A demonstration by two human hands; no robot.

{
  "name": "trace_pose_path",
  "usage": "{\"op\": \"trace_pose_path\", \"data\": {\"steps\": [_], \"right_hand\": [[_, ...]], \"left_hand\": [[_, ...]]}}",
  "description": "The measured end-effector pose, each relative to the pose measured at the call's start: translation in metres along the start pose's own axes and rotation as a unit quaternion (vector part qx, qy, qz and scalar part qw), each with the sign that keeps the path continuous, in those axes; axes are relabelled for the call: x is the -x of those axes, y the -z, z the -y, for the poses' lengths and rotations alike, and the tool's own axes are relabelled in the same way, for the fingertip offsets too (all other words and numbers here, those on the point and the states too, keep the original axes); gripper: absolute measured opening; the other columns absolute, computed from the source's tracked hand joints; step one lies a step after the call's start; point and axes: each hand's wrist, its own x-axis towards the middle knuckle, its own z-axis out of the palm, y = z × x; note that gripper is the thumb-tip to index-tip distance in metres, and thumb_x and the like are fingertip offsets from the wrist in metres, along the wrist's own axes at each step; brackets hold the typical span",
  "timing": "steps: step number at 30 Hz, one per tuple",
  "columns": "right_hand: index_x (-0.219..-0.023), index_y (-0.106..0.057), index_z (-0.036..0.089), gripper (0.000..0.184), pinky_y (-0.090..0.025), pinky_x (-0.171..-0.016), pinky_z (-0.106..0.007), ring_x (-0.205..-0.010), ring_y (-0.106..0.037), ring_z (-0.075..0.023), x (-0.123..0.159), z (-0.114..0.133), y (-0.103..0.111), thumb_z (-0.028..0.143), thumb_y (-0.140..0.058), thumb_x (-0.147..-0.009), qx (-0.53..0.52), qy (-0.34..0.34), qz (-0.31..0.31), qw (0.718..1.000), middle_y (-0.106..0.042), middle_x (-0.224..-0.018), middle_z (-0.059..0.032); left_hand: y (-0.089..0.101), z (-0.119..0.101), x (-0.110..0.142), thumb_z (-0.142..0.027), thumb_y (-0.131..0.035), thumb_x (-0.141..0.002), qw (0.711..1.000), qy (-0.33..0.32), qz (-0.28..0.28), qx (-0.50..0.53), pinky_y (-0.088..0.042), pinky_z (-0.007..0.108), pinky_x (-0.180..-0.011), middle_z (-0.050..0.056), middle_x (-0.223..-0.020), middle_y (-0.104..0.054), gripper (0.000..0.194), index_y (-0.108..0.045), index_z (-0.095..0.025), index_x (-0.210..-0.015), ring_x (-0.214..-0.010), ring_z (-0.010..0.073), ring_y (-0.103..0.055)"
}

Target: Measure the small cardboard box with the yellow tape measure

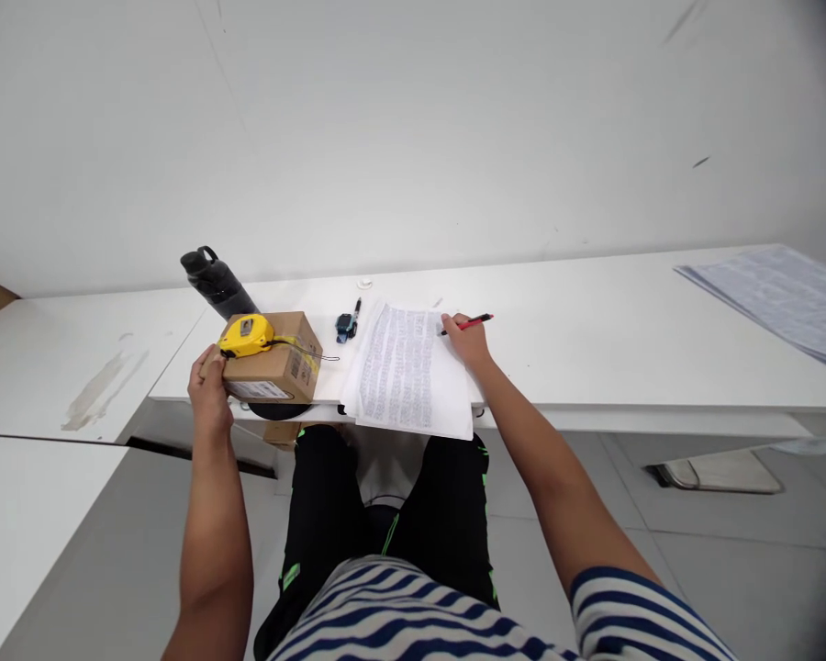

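Note:
My right hand [469,343] grips a red and black pen [477,321], its tip at the right side of a sheet covered in dense writing [400,372]. That sheet lies with others under it and hangs a little over the desk's front edge. At the left, my left hand [209,384] holds the near left corner of a cardboard box [279,367], its fingers partly hidden. On top of the box rests a yellow tape measure [246,336] with a black wrist cord, close to my left fingertips.
A dark water bottle [220,285] leans in view behind the box. Between box and papers lie a small dark watch-like device [345,325] and another pen [357,310]. More written sheets [777,298] lie at the desk's far right. A wall rises behind the white desk [592,340].

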Motion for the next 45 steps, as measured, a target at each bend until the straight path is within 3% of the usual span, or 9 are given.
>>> {"op": "trace_pose_path", "data": {"steps": [13,30,37,42,45], "right_hand": [[-0.053,-0.033,0.024,0.039,-0.033,-0.061,-0.029,-0.058,-0.034,-0.0121,0.003,0.006,0.004,0.035,-0.061,-0.078,-0.011,-0.045,0.005,0.999,-0.032,-0.054,0.0062],[-0.059,-0.029,0.026,0.041,-0.037,-0.061,-0.029,-0.061,-0.034,-0.0133,0.003,0.003,0.005,0.044,-0.061,-0.077,0.002,-0.04,-0.016,0.999,-0.029,-0.056,0.0056],[-0.058,-0.022,0.025,0.045,-0.033,-0.06,-0.029,-0.059,-0.029,-0.0112,0.003,0.002,0.004,0.036,-0.06,-0.078,-0.005,-0.04,-0.051,0.998,-0.025,-0.057,0.0064],[-0.055,-0.023,0.025,0.043,-0.031,-0.06,-0.029,-0.058,-0.029,-0.0112,0.004,0.004,0.006,0.029,-0.059,-0.078,-0.014,-0.039,-0.021,0.999,-0.025,-0.056,0.0066],[-0.055,-0.024,0.025,0.042,-0.031,-0.059,-0.029,-0.057,-0.028,-0.0111,0.004,0.004,0.007,0.027,-0.059,-0.078,-0.016,-0.042,-0.034,0.998,-0.025,-0.055,0.0069]], "left_hand": [[-0.005,0.001,0.001,-0.031,-0.073,-0.069,1.0,0.005,-0.013,0.009,-0.044,0.02,-0.063,0.006,-0.107,-0.065,0.056,-0.065,-0.016,-0.123,-0.084,0.0122,-0.055],[-0.005,0.007,-0.001,-0.029,-0.067,-0.078,1.0,-0.01,-0.005,-0.009,-0.048,0.023,-0.073,0.005,-0.11,-0.065,0.051,-0.062,-0.015,-0.127,-0.088,0.0118,-0.055],[-0.007,0.006,0.0,-0.028,-0.068,-0.078,1.0,-0.015,-0.006,0.003,-0.048,0.025,-0.072,0.005,-0.109,-0.065,0.045,-0.064,-0.017,-0.122,-0.087,0.0128,-0.058],[-0.008,0.008,-0.002,-0.024,-0.066,-0.081,1.0,-0.016,-0.011,0.001,-0.047,0.026,-0.074,0.004,-0.107,-0.066,0.043,-0.065,-0.016,-0.123,-0.089,0.0131,-0.058],[-0.011,0.008,-0.004,-0.025,-0.066,-0.08,1.0,-0.022,-0.009,0.0,-0.049,0.028,-0.075,0.005,-0.108,-0.067,0.042,-0.065,-0.016,-0.121,-0.089,0.0142,-0.059]]}}
